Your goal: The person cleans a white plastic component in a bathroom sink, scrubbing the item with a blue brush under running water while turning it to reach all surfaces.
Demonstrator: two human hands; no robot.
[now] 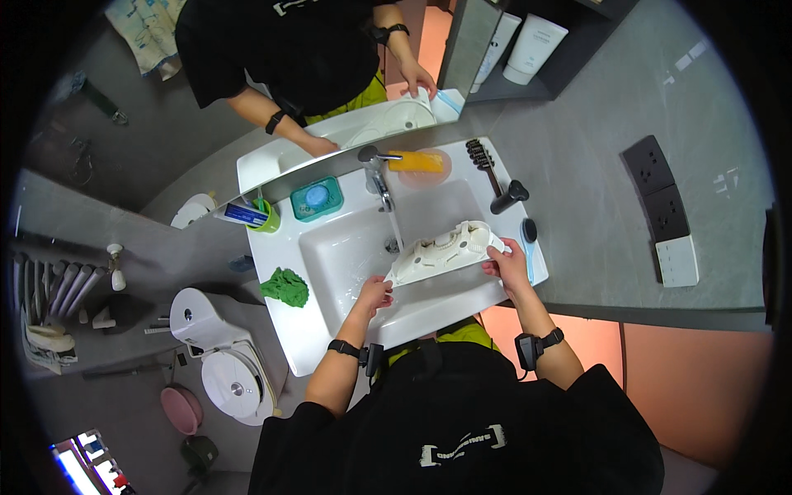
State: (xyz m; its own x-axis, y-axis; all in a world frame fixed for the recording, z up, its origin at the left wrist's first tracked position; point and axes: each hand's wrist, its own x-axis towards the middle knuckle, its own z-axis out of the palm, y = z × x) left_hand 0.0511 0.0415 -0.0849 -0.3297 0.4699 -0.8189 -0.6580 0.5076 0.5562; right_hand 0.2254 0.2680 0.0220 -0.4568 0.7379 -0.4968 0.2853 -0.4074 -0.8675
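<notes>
Over the white washbasin (285,330) I hold a long white moulded plastic part (441,256), with ridges and holes on its upper side. Its exact kind I cannot make out. My left hand (376,295) is closed on its left end; my right hand (507,266) grips the right end, which lies higher in the view. The part spans the bowl at a slant. Behind it, a thin stream of water runs from the chrome faucet (376,177) into the bowl, close to the part's far edge. Splashes wet the bowl's left side.
Around the rim lie a green cloth (285,287), a teal soap dish (317,198), a green cup (268,219), an orange bar (419,162), a dark hairbrush (485,165) and a blue-handled brush (529,243). A mirror (272,140) rises behind. A toilet (227,363) stands left.
</notes>
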